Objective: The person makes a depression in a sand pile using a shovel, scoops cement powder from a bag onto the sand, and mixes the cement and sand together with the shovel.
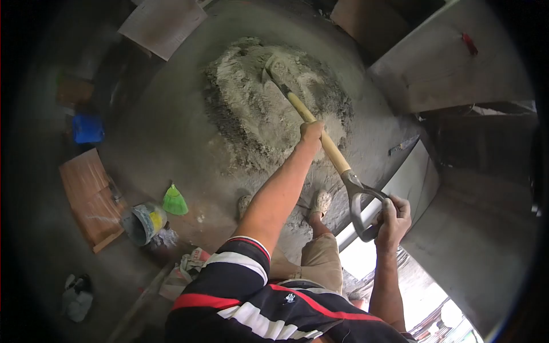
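A long shovel [334, 153] with a wooden shaft and a grey D-shaped handle slants across the middle of the view. My left hand [311, 132] is wrapped round the shaft about halfway along. At the near end, my right hand [393, 222] is closed on the D-shaped handle. The shovel's head rests on a heap of grey powdery material [246, 108], perhaps sand or cement mix, and some of that material covers the blade. My feet, in light clogs, stand at the heap's near edge.
To the left are a tilted bucket [142, 224], a green brush-like object [174, 201], a brown board [90, 197] and a blue object [87, 128]. Large panels [457, 63] stand on the right. A crumpled sack [186, 268] lies near my left side.
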A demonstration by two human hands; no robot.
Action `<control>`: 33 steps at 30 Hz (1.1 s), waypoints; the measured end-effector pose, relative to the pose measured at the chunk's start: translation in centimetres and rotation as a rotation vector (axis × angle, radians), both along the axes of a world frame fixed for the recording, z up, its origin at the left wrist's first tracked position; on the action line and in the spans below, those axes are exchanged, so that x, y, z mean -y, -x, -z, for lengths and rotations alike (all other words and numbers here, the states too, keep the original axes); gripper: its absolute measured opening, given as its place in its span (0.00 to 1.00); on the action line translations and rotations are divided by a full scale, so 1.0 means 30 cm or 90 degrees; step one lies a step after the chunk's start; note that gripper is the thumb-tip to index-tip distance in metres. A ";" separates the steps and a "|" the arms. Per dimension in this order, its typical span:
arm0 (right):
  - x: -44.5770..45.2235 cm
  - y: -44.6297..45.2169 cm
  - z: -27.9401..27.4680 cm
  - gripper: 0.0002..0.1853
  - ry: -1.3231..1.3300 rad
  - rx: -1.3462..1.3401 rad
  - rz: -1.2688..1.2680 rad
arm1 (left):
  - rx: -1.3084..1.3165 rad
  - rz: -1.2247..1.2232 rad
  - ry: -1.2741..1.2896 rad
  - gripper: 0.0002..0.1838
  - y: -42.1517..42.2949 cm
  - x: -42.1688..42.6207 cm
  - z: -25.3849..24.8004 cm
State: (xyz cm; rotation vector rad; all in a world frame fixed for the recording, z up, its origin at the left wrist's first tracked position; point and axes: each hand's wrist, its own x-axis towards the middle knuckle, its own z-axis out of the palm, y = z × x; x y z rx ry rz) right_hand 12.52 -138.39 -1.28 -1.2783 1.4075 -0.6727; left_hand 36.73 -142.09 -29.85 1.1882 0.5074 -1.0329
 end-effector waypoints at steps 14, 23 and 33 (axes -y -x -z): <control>-0.438 -0.990 -0.580 0.17 0.428 -0.297 -0.606 | -0.002 0.056 0.059 0.28 -0.549 -1.863 -0.256; -0.295 -1.511 -0.690 0.18 0.598 -0.314 -0.591 | 0.054 -0.474 -0.138 0.20 -0.617 -3.410 -0.254; -0.279 -1.956 -0.814 0.20 0.357 -0.396 -0.620 | -0.054 -0.310 0.055 0.09 -1.159 -2.985 -0.185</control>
